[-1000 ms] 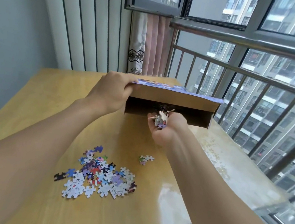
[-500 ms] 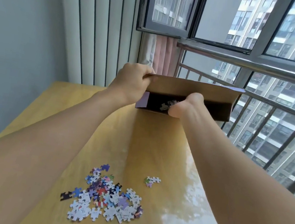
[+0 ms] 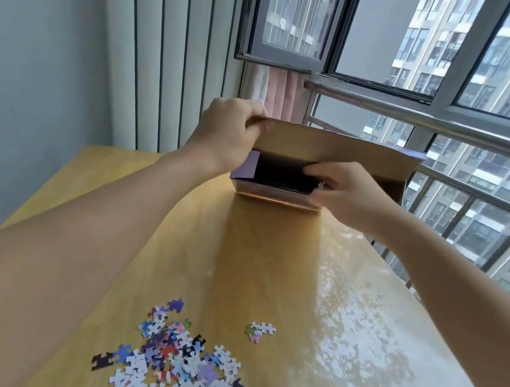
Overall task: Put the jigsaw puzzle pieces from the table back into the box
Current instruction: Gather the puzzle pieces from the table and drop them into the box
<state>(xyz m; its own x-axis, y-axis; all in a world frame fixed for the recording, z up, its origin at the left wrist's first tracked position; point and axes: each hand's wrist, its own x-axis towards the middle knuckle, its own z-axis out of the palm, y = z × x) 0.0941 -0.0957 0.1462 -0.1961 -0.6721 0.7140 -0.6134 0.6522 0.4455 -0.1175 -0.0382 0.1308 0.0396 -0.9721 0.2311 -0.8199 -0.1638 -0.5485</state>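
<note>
A cardboard puzzle box (image 3: 338, 150) stands at the table's far edge, its brown lid tilted up and its dark inside facing me. My left hand (image 3: 223, 134) grips the lid's left corner and holds it up. My right hand (image 3: 347, 195) is at the right side of the box mouth with its fingers spread; a small pale bit shows at the fingertips, too small to make out. A heap of several loose jigsaw pieces (image 3: 180, 370) lies near the front of the table. A small cluster of pieces (image 3: 259, 331) lies apart, to its right.
The wooden table (image 3: 269, 263) is glossy on the right. A metal railing (image 3: 460, 129) and large windows stand close behind and to the right of the box. A pink curtain (image 3: 277, 92) hangs behind it, and a ribbed wall panel (image 3: 168, 60) is at the left.
My right hand, which carried a handful of pieces into the box, has drawn back to its mouth with fingers spread. The lid is raised higher. The view has tilted up.
</note>
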